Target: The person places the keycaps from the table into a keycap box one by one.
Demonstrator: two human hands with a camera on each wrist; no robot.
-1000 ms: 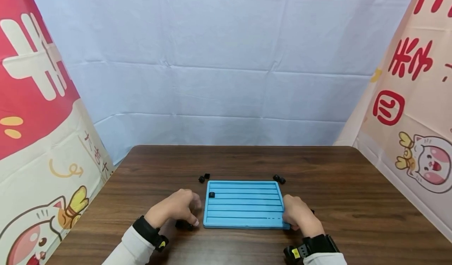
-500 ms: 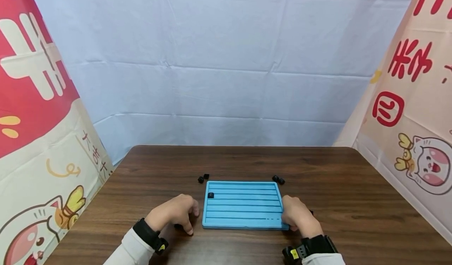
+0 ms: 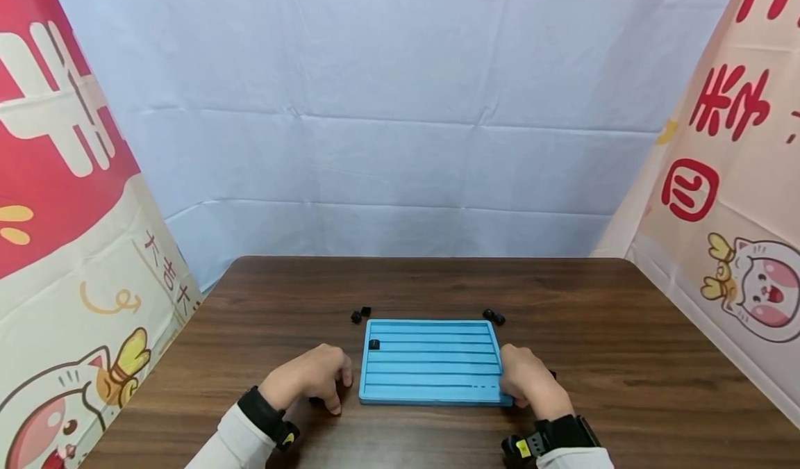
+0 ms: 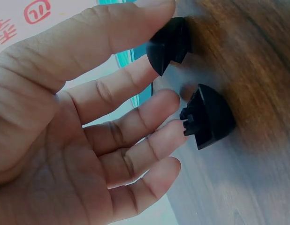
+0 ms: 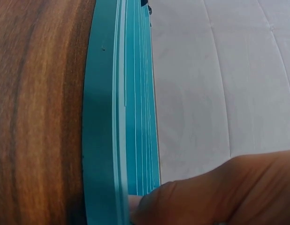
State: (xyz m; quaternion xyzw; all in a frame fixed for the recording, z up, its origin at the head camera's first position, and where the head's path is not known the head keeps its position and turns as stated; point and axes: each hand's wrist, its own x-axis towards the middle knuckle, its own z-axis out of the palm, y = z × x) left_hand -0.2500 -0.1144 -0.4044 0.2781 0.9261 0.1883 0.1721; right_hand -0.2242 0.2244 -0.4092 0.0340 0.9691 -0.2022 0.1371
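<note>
My left hand is low over the table, left of a blue grooved tray. In the left wrist view its thumb and index finger pinch a black keycap, and the other fingers are loosely bent. A second black keycap lies on its side by those fingertips, its hollow underside and stem showing. My right hand grips the tray's near right corner, the thumb over the rim in the right wrist view; its other fingers are hidden. One black keycap sits in a groove at the tray's left side.
Behind the tray's far left corner lie two black keycaps, and a second pair of black keycaps is behind the far right corner. A small black piece shows beyond the right hand. Cloth hangings surround the brown wooden table.
The left hand has come down slightly, and its thumb and index finger have closed together at the keycaps on the left. The right hand stays at the tray's corner.
</note>
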